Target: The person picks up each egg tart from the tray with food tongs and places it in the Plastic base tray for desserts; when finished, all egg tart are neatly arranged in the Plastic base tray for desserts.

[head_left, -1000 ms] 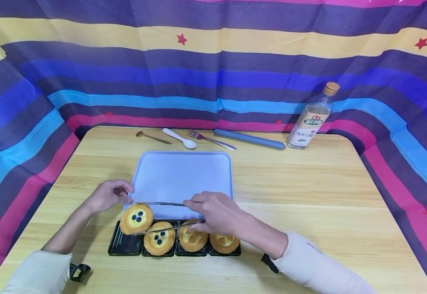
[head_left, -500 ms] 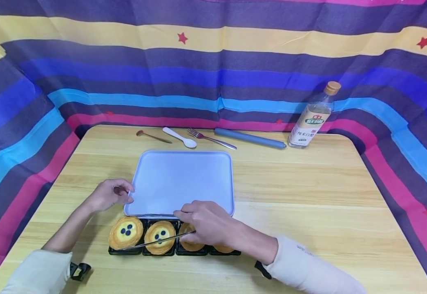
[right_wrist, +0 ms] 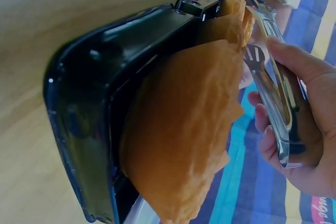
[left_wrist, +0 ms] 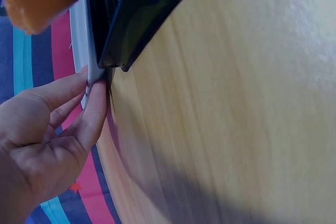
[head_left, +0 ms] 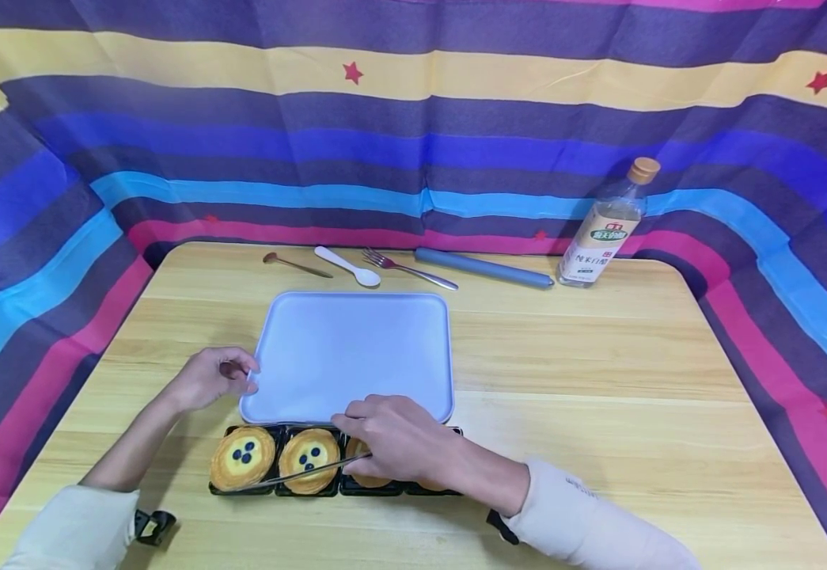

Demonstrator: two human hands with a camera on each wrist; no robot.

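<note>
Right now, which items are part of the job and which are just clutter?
In use: tongs in right hand; tarts in black tray; white tray touched by left hand.
Lying about: small spoon, white spoon, fork, blue stick, bottle.

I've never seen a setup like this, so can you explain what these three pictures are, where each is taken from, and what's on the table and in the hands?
No machine here: a person works with bare hands, wearing three cameras. The wide picture comes from the head; the two close-ups come from the wrists. On the table lie a blue tray, a black tray of tarts, two spoons, a fork, a blue rod and a bottle. The right hand holds metal tongs over the tarts. The left hand touches the blue tray's corner.
</note>
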